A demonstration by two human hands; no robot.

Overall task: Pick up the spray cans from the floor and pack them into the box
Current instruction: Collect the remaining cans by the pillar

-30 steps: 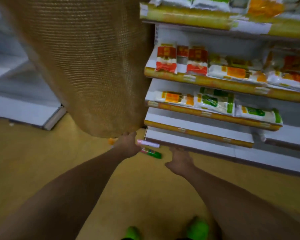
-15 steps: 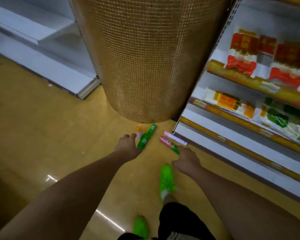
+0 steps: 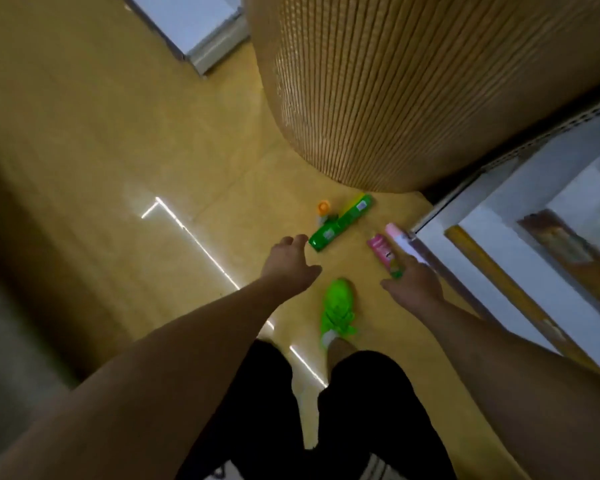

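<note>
Down low: fingers (image 3: 297, 240) of left hand (image 3: 286, 266) spread and relaxed, gripping nothing, tips just short of the near end of the green spray can (image 3: 340, 224). Right hand (image 3: 413, 287) likewise loose and empty, fingers extended, one fingertip (image 3: 405, 260) over or touching the pink spray can (image 3: 385, 256); contact impossible to confirm. Green spray can flat on the yellow floor (image 3: 118, 150), angled away toward the big woven column (image 3: 395, 91). Small orange-capped can (image 3: 323, 213) just beside it on the left, touching or nearly so. Pink spray can flat too, well apart from the green one, with a pale pink-capped can (image 3: 400, 239) alongside it against the base of the white shelf unit (image 3: 499, 209). Bright green shoe (image 3: 338, 308) planted between both forearms, black shorts (image 3: 361, 410) below. No box in view.
</note>
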